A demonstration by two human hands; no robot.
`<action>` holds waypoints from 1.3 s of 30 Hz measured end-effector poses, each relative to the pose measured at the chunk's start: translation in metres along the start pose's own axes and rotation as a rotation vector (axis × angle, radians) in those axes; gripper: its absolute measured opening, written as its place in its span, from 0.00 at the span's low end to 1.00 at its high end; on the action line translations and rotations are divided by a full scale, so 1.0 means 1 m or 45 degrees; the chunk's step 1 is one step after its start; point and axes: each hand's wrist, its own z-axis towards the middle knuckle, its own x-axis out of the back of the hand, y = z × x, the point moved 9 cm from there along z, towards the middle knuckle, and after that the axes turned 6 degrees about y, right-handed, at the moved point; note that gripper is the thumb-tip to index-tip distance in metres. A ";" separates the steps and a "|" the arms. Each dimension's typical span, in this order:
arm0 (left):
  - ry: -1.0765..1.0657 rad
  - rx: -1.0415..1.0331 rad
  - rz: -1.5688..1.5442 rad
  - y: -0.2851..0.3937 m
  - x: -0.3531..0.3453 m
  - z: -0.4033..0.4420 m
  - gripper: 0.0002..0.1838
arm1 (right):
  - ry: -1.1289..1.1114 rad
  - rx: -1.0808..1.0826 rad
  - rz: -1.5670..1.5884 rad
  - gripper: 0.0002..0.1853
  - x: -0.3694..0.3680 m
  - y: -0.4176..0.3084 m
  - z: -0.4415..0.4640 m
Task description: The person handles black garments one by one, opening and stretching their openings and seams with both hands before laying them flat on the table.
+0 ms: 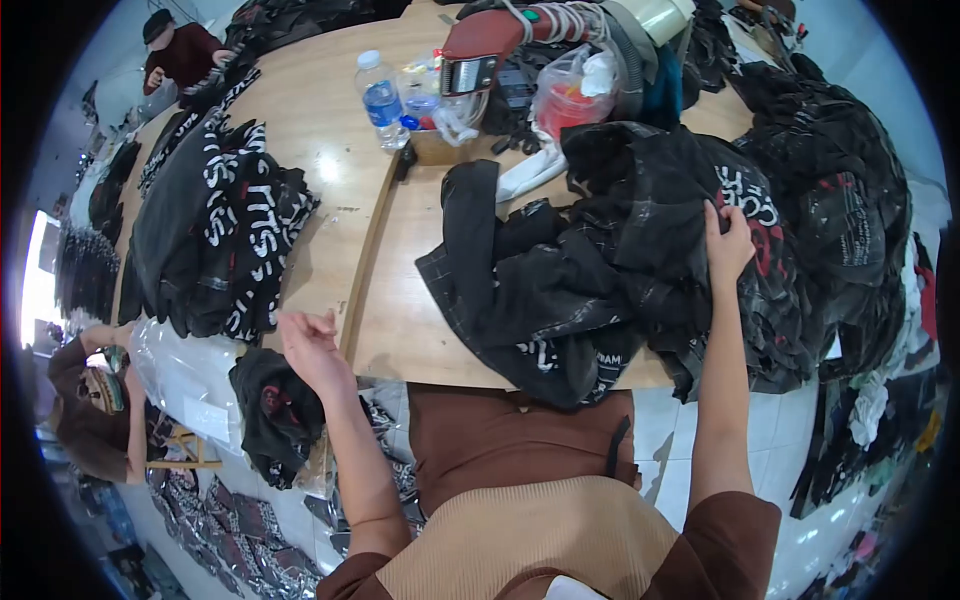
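Observation:
My right hand (730, 245) pinches a black garment (640, 220) with white and red print, at the edge of a heap on the right side of the table. A sleeve-like part of the cloth stretches left and hangs over the front edge. My left hand (315, 350) is raised near the table's front edge, left of the wooden strip (368, 260). Its fingers are loosely bent and apart, and no object shows in them. Close by are a stack of black printed garments (215, 230) and a dark bundle (275, 410) below it.
At the back of the table (320, 110) stand a water bottle (380, 100), a red-brown device (485, 50) and a plastic bag with red contents (575, 95). A large black garment pile (840, 210) rises at right. Two other people (185, 55) are at left.

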 end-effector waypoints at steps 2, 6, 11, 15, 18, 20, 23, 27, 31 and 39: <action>-0.218 0.044 0.343 0.016 -0.024 -0.018 0.14 | -0.038 -0.019 -0.151 0.17 0.002 -0.009 -0.005; -0.758 0.164 0.797 -0.049 -0.085 -0.074 0.16 | 0.292 0.328 0.128 0.19 0.047 -0.100 -0.042; -1.062 0.200 1.447 -0.105 -0.115 -0.131 0.17 | -0.913 0.848 0.333 0.42 0.036 -0.181 -0.144; -0.916 0.849 0.321 -0.084 -0.116 -0.116 0.14 | -1.019 0.620 0.356 0.47 0.023 -0.155 -0.143; -0.561 0.699 -0.295 0.012 -0.103 -0.088 0.17 | -0.913 0.421 0.280 0.42 0.023 -0.142 -0.121; -0.194 0.440 -0.680 0.084 -0.090 -0.069 0.26 | -0.839 0.500 0.127 0.30 0.019 -0.145 -0.119; -0.541 0.027 -0.871 0.145 -0.068 -0.043 0.29 | -0.729 0.539 0.399 0.15 0.000 -0.147 -0.139; -0.542 0.115 -0.989 0.151 -0.025 -0.017 0.28 | -0.783 0.359 0.629 0.07 -0.015 -0.155 -0.133; -0.361 0.109 -0.791 0.139 0.004 -0.013 0.25 | -1.073 0.493 0.742 0.19 -0.006 -0.200 -0.146; -0.552 -0.455 -0.736 0.234 0.019 -0.053 0.24 | -0.989 -0.017 1.234 0.07 0.019 -0.189 -0.106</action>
